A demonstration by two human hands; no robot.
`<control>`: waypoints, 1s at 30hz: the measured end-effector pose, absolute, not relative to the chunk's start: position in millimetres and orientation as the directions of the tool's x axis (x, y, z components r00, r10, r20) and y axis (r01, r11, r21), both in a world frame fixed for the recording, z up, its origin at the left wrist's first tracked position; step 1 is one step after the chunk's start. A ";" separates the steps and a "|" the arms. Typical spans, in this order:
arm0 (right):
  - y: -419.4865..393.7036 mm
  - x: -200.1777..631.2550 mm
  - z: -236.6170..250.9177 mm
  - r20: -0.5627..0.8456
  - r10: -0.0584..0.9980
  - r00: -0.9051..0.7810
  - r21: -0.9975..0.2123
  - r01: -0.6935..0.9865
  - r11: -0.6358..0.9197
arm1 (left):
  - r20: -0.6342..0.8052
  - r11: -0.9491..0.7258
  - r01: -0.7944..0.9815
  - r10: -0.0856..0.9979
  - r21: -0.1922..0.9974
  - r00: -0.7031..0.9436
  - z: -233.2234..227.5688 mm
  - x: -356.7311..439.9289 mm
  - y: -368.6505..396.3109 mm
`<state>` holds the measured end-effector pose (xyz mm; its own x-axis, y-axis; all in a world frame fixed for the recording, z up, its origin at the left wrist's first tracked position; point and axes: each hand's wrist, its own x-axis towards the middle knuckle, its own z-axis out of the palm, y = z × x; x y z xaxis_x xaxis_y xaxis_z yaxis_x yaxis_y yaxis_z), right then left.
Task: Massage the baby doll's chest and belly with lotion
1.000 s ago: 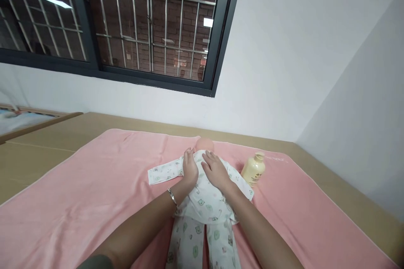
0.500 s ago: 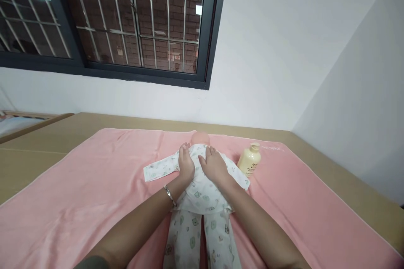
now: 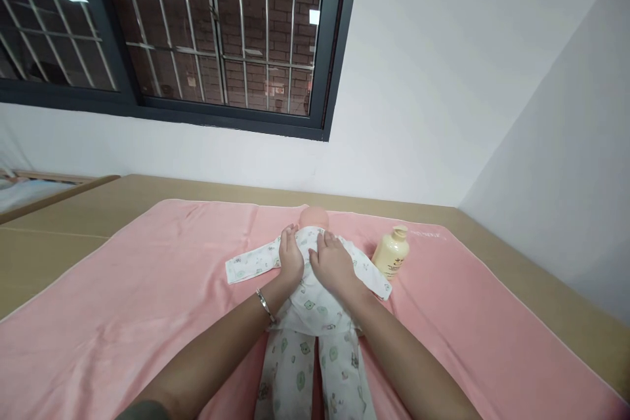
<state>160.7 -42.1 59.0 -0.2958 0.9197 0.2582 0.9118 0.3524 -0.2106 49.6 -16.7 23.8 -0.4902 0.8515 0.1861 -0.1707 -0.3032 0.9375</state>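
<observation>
A baby doll (image 3: 310,315) is lying face down in the middle of a pink towel (image 3: 147,302), its bald head (image 3: 314,216) pointing toward the far wall and its legs running toward the near edge. It is wearing a white sleepsuit printed with small green animals; one sleeve is stretching out flat to the left, the other is lying to the right. The left hand (image 3: 290,256) is resting flat on the left shoulder of the doll, fingers spread and gripping nothing, and a thin bracelet (image 3: 264,305) is sitting on that wrist. The right hand (image 3: 333,261) is pressing palm-down on the upper back, fingers likewise loose and flat (no fabric is being pinched that I can see). The two hands are lying just beside each other.

A pale yellow bottle (image 3: 391,254) is standing just right of the right sleeve, near the far edge of the towel. The towel is spreading wide to the left and right of the doll over a tan surface (image 3: 59,236), with the white wall and a barred window (image 3: 197,33) beyond.
</observation>
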 end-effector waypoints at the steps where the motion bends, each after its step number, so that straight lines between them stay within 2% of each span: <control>1: -44.1 159.4 60.4 0.249 0.878 -0.409 -0.181 0.871 0.457 | 0.193 -0.311 -0.173 0.851 0.934 -0.489 23.0 50.1 -16.6; 3: -44.0 160.5 64.9 0.206 0.760 -0.616 -0.163 0.745 0.647 | 0.203 -0.325 -0.181 0.851 0.928 -0.485 21.4 50.9 -16.3; 5: -39.3 165.6 69.8 0.180 0.728 -0.662 -0.190 0.702 0.686 | 0.212 -0.334 -0.182 0.849 0.925 -0.484 20.7 51.5 -16.2; 7: -35.3 169.9 71.9 0.184 0.822 -0.539 -0.221 0.792 0.568 | 0.220 -0.336 -0.170 0.849 0.926 -0.481 21.3 51.7 -16.6; 9: -37.1 168.9 69.9 0.176 0.924 -0.338 -0.225 0.900 0.373 | 0.224 -0.331 -0.151 0.849 0.931 -0.479 22.6 51.8 -17.3; 11: -44.9 162.3 65.2 0.163 0.966 -0.201 -0.185 0.955 0.230 | 0.225 -0.327 -0.140 0.847 0.934 -0.482 23.7 51.9 -18.0; 12: -49.5 158.1 62.8 0.164 0.969 -0.184 -0.157 0.965 0.210 | 0.225 -0.327 -0.136 0.844 0.935 -0.486 24.0 52.0 -18.1; 13: -53.3 154.4 60.8 0.171 0.963 -0.207 -0.131 0.964 0.230 | 0.225 -0.327 -0.133 0.843 0.936 -0.488 24.0 52.0 -17.9; 15: -55.4 151.5 59.6 0.187 0.919 -0.348 -0.103 0.923 0.371 | 0.226 -0.325 -0.128 0.844 0.937 -0.487 23.5 51.9 -17.1; 18: -43.3 161.0 63.0 0.204 0.817 -0.539 -0.149 0.808 0.570 | 0.236 -0.326 -0.112 0.845 0.939 -0.480 22.6 51.5 -16.2; 20: -32.8 170.1 64.6 0.214 0.832 -0.512 -0.207 0.809 0.551 | 0.248 -0.332 -0.101 0.843 0.938 -0.477 22.6 51.3 -16.9; 22: -28.7 173.6 63.0 0.212 0.891 -0.401 -0.238 0.863 0.445 | 0.257 -0.336 -0.092 0.845 0.937 -0.470 23.2 51.3 -18.6; 25: -36.9 165.1 56.6 0.232 0.935 -0.269 -0.202 0.927 0.317 | 0.263 -0.334 -0.078 0.848 0.939 -0.460 24.6 51.2 -21.4; 27: -44.2 157.8 54.0 0.271 0.910 -0.313 -0.161 0.918 0.364 | 0.264 -0.329 -0.069 0.850 0.942 -0.457 25.3 50.9 -22.5; 30: -43.4 158.8 56.9 0.272 0.812 -0.517 -0.165 0.806 0.568 | 0.274 -0.328 -0.045 0.851 0.944 -0.448 25.8 50.2 -22.8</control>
